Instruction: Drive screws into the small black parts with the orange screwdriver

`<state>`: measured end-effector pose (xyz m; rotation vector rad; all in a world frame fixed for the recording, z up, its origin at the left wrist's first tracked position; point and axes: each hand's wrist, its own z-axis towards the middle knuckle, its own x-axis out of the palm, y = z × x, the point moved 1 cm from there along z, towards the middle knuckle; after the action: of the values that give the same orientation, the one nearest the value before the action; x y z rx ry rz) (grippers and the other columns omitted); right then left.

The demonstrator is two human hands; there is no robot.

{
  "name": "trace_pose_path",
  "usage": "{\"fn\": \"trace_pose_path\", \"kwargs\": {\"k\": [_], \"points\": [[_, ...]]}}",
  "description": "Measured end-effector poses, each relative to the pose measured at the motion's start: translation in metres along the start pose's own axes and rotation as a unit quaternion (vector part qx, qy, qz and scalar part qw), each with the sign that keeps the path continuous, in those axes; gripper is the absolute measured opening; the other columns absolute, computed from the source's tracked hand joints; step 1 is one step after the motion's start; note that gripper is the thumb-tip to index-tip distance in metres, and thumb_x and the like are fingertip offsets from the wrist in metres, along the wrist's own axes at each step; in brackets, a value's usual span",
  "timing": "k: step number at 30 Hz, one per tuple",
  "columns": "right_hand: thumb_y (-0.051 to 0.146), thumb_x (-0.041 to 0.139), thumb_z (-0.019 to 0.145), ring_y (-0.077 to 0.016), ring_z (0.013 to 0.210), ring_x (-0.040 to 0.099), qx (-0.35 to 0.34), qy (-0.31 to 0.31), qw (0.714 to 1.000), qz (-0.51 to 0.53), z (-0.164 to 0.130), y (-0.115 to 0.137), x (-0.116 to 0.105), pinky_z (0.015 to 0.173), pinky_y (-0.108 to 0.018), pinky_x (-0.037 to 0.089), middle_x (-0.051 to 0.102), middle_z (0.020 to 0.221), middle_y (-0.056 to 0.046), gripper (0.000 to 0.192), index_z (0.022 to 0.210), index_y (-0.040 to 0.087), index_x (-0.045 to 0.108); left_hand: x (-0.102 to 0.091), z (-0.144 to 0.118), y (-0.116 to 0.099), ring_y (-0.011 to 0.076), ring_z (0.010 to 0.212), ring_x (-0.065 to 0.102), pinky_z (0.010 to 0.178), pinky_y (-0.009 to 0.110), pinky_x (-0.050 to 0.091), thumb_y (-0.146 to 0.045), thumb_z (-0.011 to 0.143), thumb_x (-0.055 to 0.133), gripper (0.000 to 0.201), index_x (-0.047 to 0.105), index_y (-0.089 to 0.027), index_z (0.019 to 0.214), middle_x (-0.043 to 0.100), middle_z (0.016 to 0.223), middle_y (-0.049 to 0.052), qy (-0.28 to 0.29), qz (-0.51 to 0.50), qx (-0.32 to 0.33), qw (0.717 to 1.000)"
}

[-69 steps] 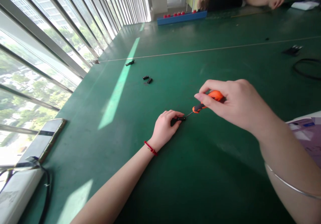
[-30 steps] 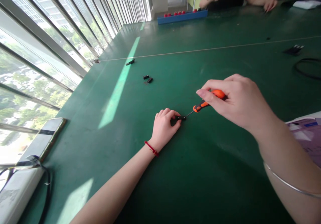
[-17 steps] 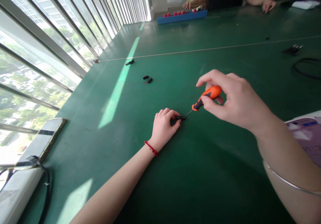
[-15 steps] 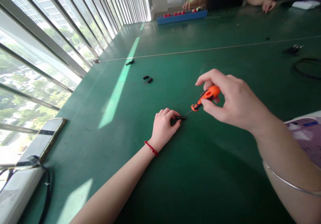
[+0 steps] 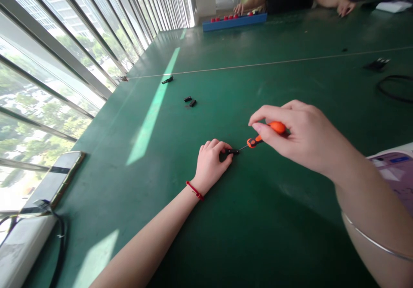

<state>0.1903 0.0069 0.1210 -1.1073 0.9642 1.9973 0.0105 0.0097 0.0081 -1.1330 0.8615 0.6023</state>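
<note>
My left hand (image 5: pixel 213 159) is closed on a small black plastic part (image 5: pixel 232 151), pinning it against the green tabletop (image 5: pixel 180 219). My fingers hide its left end. In my right hand (image 5: pixel 300 135) is a screwdriver (image 5: pixel 277 127) with an orange and black handle, gripped between thumb and fingers. The screwdriver slants down to the left, and its thin metal tip meets the right end of the black part. Whether the tip sits in a screw is too small to tell. Two small black pieces (image 5: pixel 190 101) lie beyond my left hand, with another black piece (image 5: pixel 167 80) farther off.
A phone (image 5: pixel 61 178) and a white box (image 5: pixel 26 245) with a black cable lie at the left by the window bars. Across the table, a person's hand (image 5: pixel 239 8) rests at a blue rack (image 5: pixel 235 22) with red pieces. Black cable (image 5: pixel 395 88) lies at right.
My right hand has lowered and turned, so the screwdriver leans flatter and my fingers cover more of its handle. The left hand and the black part have stayed put.
</note>
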Motion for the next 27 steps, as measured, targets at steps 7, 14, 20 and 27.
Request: {"fn": "trace_pose_path", "kwargs": {"k": [7,14,20,27], "points": [[0.039,0.044,0.086,-0.0170,0.060,0.050,-0.001,0.010,1.000,-0.010,-0.0005,0.0023,0.0007,0.068,-0.032,0.037,0.058,0.064,0.000,0.021,0.084,0.024,0.059,0.0009,-0.0003,0.0005,0.0182,0.085,0.053,0.074,0.032,0.038,-0.023,0.080,0.058,0.010,0.063,-0.022,0.089,0.059,0.084,0.001,-0.002,-0.001,0.005,1.000],[0.032,0.051,0.080,-0.0170,0.064,0.054,-0.015,-0.023,1.000,0.006,0.0002,0.0018,0.0019,0.071,-0.032,0.039,0.060,0.073,0.000,0.020,0.096,0.021,0.057,0.0006,0.0002,0.0003,0.0183,0.085,0.053,0.074,0.032,0.038,-0.023,0.080,0.058,0.010,0.063,-0.021,0.089,0.059,0.084,0.001,-0.001,-0.001,0.003,1.000],[0.028,0.051,0.078,-0.0170,0.061,0.053,-0.002,-0.024,1.000,0.005,0.0001,0.0020,0.0024,0.069,-0.031,0.039,0.058,0.065,0.002,0.021,0.098,0.023,0.056,0.0003,0.0002,0.0004,0.0182,0.084,0.053,0.074,0.032,0.038,-0.023,0.080,0.058,0.010,0.063,-0.022,0.089,0.059,0.084,0.001,-0.002,-0.003,0.004,1.000],[0.033,0.050,0.081,-0.0170,0.059,0.052,0.001,-0.020,1.000,-0.005,0.0000,0.0014,0.0039,0.066,-0.031,0.039,0.057,0.061,0.002,0.012,0.084,0.024,0.057,0.0003,0.0002,0.0003,0.0185,0.085,0.053,0.074,0.032,0.038,-0.023,0.080,0.058,0.009,0.063,-0.022,0.089,0.059,0.084,0.001,-0.001,-0.001,0.002,1.000]]}}
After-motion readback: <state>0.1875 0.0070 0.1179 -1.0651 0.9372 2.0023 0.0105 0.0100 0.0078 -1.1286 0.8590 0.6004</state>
